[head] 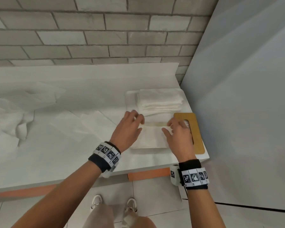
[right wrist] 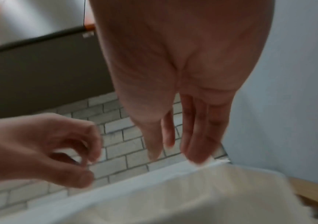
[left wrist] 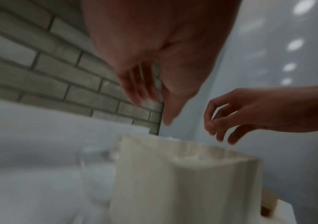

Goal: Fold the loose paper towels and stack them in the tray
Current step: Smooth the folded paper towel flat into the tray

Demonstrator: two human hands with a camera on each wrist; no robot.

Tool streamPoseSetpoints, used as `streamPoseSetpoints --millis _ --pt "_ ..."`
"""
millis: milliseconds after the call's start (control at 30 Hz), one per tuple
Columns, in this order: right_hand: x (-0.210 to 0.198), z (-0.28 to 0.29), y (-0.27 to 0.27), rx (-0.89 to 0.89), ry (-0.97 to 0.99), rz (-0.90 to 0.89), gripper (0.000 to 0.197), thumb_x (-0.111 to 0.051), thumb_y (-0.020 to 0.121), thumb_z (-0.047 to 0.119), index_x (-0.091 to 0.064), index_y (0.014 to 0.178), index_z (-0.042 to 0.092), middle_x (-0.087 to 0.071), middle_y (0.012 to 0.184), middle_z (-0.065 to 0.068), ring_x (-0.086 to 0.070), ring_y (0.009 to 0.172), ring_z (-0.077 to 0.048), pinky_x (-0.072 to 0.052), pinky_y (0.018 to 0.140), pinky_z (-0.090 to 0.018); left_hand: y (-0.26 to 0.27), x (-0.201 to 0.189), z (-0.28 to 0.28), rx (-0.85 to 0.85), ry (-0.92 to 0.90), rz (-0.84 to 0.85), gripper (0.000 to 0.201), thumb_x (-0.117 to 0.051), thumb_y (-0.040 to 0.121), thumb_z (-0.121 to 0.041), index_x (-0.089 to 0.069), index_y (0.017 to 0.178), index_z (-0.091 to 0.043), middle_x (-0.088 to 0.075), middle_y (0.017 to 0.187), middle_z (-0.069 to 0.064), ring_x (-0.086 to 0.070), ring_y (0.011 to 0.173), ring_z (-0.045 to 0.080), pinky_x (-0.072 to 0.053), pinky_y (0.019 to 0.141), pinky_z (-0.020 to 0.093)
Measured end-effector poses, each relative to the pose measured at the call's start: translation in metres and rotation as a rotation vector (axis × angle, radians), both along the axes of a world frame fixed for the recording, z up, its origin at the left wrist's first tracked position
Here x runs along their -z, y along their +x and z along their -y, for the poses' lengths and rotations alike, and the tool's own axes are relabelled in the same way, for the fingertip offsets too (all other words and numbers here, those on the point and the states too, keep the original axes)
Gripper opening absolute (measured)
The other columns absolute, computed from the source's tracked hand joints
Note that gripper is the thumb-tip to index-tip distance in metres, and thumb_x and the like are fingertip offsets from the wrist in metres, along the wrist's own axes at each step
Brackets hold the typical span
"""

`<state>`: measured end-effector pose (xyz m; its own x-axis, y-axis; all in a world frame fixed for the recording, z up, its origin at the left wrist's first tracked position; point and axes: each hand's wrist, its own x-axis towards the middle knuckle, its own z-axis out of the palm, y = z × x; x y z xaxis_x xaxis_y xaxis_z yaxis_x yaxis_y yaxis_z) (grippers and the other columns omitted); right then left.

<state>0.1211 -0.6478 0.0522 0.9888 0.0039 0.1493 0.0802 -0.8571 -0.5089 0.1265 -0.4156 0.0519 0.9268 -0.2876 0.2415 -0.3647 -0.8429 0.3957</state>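
Observation:
A partly folded white paper towel [head: 152, 137] lies on the wooden board [head: 197, 127] near the counter's right end. My left hand [head: 141, 124] hovers over its far left corner and my right hand [head: 166, 127] over its far right corner. In the left wrist view the left hand [left wrist: 152, 110] is above the towel [left wrist: 183, 181] with fingers extended and nothing in them. The right wrist view shows the right hand [right wrist: 173, 153] pointing its straight fingers down at the towel's [right wrist: 192, 197] far edge. Behind them, the white tray [head: 130, 97] holds a stack of folded towels [head: 160, 99].
A heap of loose crumpled paper towels [head: 23, 99] covers the counter's left side, and flat sheets [head: 89, 122] lie left of the board. A brick wall runs behind the counter. A grey panel [head: 245, 96] closes off the right side. The counter's front edge is near my wrists.

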Motion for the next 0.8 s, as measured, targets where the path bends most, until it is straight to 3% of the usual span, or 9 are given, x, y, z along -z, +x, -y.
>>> streamPoseSetpoints --millis 100,200,333,467,533,600,700,767,800 --pt "-0.003 -0.011 0.011 -0.160 -0.101 -0.393 0.026 -0.074 0.098 0.050 -0.069 0.108 0.027 -0.055 0.114 -0.004 -0.060 0.102 -0.023 -0.056 0.091 -0.039 0.020 -0.013 0.010 0.269 0.371 -0.285 0.026 -0.072 0.094 -0.010 -0.058 0.115 -0.018 -0.055 0.118 0.002 -0.059 0.106 0.028 -0.045 0.070 0.040" --pt "0.005 -0.013 0.021 -0.110 -0.227 -0.636 0.039 -0.086 0.090 0.041 -0.064 0.115 0.021 -0.044 0.131 -0.009 -0.058 0.116 -0.030 -0.054 0.103 -0.042 0.035 -0.006 0.025 0.295 0.693 -0.397 0.021 -0.056 0.102 -0.009 -0.061 0.123 -0.011 -0.056 0.129 0.012 -0.062 0.112 0.035 -0.044 0.075 0.040" --pt "0.011 -0.006 0.024 -0.023 -0.337 -0.506 0.040 -0.082 0.095 0.020 -0.059 0.126 0.011 -0.042 0.145 -0.016 -0.061 0.104 -0.027 -0.055 0.093 -0.035 0.039 0.005 0.036 0.296 0.679 -0.401 0.030 -0.050 0.106 -0.012 -0.062 0.133 -0.006 -0.056 0.140 0.017 -0.058 0.123 0.034 -0.051 0.097 0.042" --pt "0.012 -0.014 0.021 -0.065 -0.321 -0.457 0.031 -0.074 0.099 0.039 -0.064 0.120 0.019 -0.048 0.126 -0.008 -0.059 0.111 -0.030 -0.054 0.092 -0.039 0.032 0.012 0.037 0.327 0.698 -0.305 0.023 -0.056 0.098 0.001 -0.061 0.121 -0.001 -0.054 0.129 0.018 -0.062 0.108 0.035 -0.052 0.084 0.043" --pt "0.015 -0.019 0.021 -0.139 -0.359 -0.541 0.031 -0.063 0.102 0.050 -0.068 0.119 0.025 -0.053 0.122 -0.006 -0.059 0.113 -0.031 -0.051 0.100 -0.043 0.031 0.008 0.031 0.320 0.611 -0.303 0.016 -0.058 0.097 -0.002 -0.060 0.113 -0.005 -0.056 0.119 0.013 -0.063 0.101 0.035 -0.046 0.073 0.040" --pt "0.017 -0.019 0.022 -0.150 -0.381 -0.565 0.035 -0.053 0.106 0.051 -0.070 0.123 0.026 -0.057 0.123 -0.006 -0.060 0.116 -0.032 -0.049 0.103 -0.044 0.033 0.003 0.018 0.269 0.327 -0.282 0.009 -0.064 0.097 -0.013 -0.058 0.103 -0.015 -0.060 0.108 0.004 -0.064 0.091 0.029 -0.046 0.068 0.039" --pt "0.016 -0.016 0.021 -0.099 -0.313 -0.521 0.031 -0.054 0.106 0.049 -0.071 0.118 0.026 -0.063 0.120 -0.003 -0.062 0.112 -0.028 -0.053 0.097 -0.042 0.041 0.000 -0.028 0.045 -0.094 -0.054 0.006 -0.059 0.101 -0.017 -0.056 0.102 -0.022 -0.063 0.094 -0.002 -0.063 0.074 0.023 -0.053 0.066 0.039" --pt "0.010 -0.020 0.015 -0.055 -0.274 -0.403 0.023 -0.057 0.106 0.045 -0.070 0.115 0.028 -0.065 0.113 -0.001 -0.065 0.107 -0.026 -0.057 0.087 -0.041 0.056 0.007 -0.068 -0.093 -0.116 -0.049 0.013 -0.057 0.098 -0.009 -0.057 0.106 -0.019 -0.064 0.095 0.001 -0.065 0.075 0.027 -0.055 0.068 0.039" --pt "0.005 -0.025 0.010 -0.042 -0.258 -0.316 0.020 -0.060 0.106 0.042 -0.069 0.116 0.027 -0.066 0.111 -0.001 -0.066 0.104 -0.025 -0.059 0.081 -0.041 0.065 0.015 -0.088 -0.129 -0.041 -0.164 0.017 -0.057 0.096 -0.006 -0.059 0.107 -0.018 -0.065 0.098 0.003 -0.067 0.080 0.030 -0.056 0.073 0.040"
